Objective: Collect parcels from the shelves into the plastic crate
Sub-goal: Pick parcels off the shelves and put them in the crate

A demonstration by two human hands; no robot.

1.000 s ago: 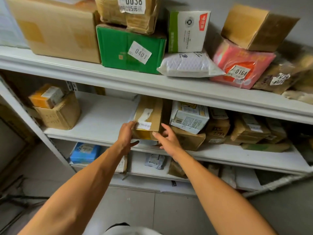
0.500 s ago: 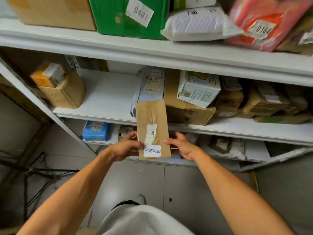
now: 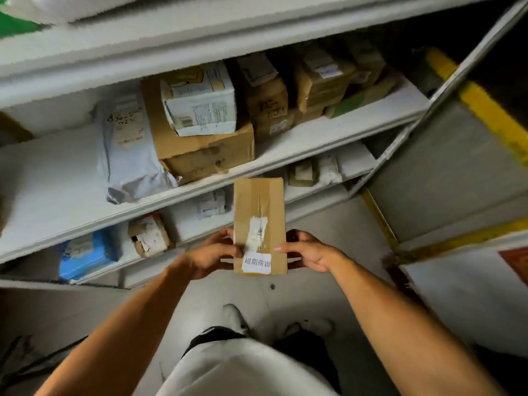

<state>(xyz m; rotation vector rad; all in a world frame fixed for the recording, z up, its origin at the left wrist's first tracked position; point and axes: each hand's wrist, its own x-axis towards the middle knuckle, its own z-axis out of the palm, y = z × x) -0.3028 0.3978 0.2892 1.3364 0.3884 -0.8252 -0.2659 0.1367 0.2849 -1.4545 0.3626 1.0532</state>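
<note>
Below the shelves, in front of the person's torso, a flat, oblong cardboard parcel (image 3: 259, 224) is held upright between both hands, clear of the shelving. Its brown surface is smooth, with glossy clear tape run down the middle, a torn white barcode label partway down and a crisp white sticker printed with black characters at the bottom. The left hand (image 3: 210, 258) is curled round the parcel's lower left edge, thumb laid across the front. The right hand (image 3: 310, 254) grips the lower right edge, its thumb pressed on the front and its fingers hidden behind. Grey floor tiles (image 3: 328, 232) are seen beneath.

Just beyond, the bottom shelf (image 3: 303, 192) carries a blue packet (image 3: 85, 254), a crumpled, torn brown parcel (image 3: 150, 235) and small pale packets. On the white middle shelf (image 3: 314, 135), a limp, wrinkled grey poly bag (image 3: 128, 155) lies beside a dented carton (image 3: 205, 155), on which a white printed box (image 3: 200, 101) rests tilted. Further right, small taped brown boxes (image 3: 320, 81) are crowded together, their labels blurred. At the far right, yellow floor stripes (image 3: 491, 115) are visible. No crate can be made out.
</note>
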